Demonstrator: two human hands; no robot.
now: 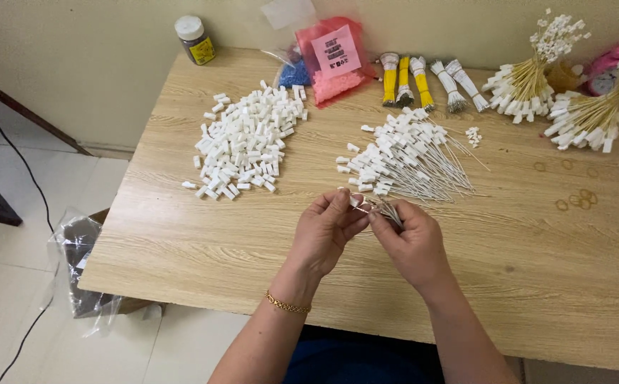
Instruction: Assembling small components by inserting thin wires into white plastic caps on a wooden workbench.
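Wire-and-connector assembly, roughly midway by the look of the piles.

Left hand (324, 231) pinches a small white plastic connector (355, 201); right hand (412, 242) grips a thin grey wire bunch (389, 210) above the wooden table (203, 235). Finished fan of connector-tipped wires (409, 160) lies far; a loose heap of white connectors (249, 142) remains at far left.

White plug and a thin bundle of wires, pinched together mid-frame.

I see the small white connector (356, 200) at the top of my left-hand grip, and the grey wire bundle (388, 210) just at its four o'clock, slanting toward five o'clock, both lifted above the worktop (203, 235).
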